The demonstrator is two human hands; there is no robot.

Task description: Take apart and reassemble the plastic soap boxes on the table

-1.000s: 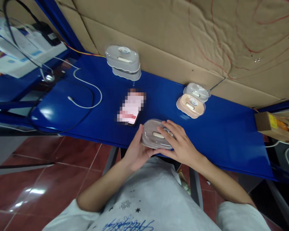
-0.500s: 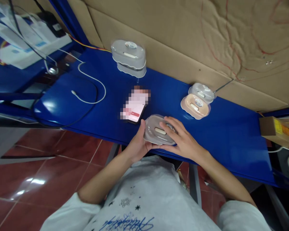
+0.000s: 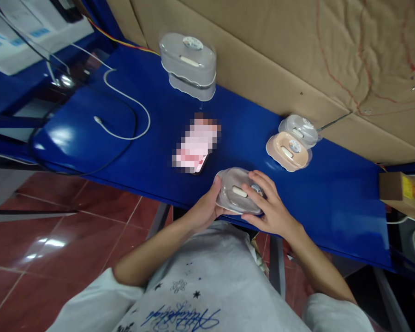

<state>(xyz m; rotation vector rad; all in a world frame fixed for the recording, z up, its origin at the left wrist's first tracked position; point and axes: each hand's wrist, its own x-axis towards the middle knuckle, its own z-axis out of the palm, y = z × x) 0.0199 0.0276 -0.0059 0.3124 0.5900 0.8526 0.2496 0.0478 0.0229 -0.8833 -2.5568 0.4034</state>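
Observation:
Both hands hold a small grey lidded plastic box (image 3: 233,184) above the front edge of the blue table. It has a clear domed lid with a white handle and a round sticker. My left hand (image 3: 207,205) grips its left end, thumb on the rim and fingers underneath, partly hidden. My right hand (image 3: 271,207) wraps the right end, fingers over the lid by the sticker and thumb at the near edge. A phone (image 3: 197,145) with a lit, blurred screen lies just beyond the box to the left.
A stack of larger grey lidded boxes (image 3: 188,64) stands at the back. A peach lidded box (image 3: 288,151) and a clear-lidded one (image 3: 299,129) sit right. A white cable (image 3: 147,115) curls on the left of the blue table (image 3: 242,133). A cardboard box (image 3: 394,191) is far right.
The view has shifted somewhat. Still held in both hands, the grey box appears slightly farther right and turned a little. The phone and other boxes stay in place on the table.

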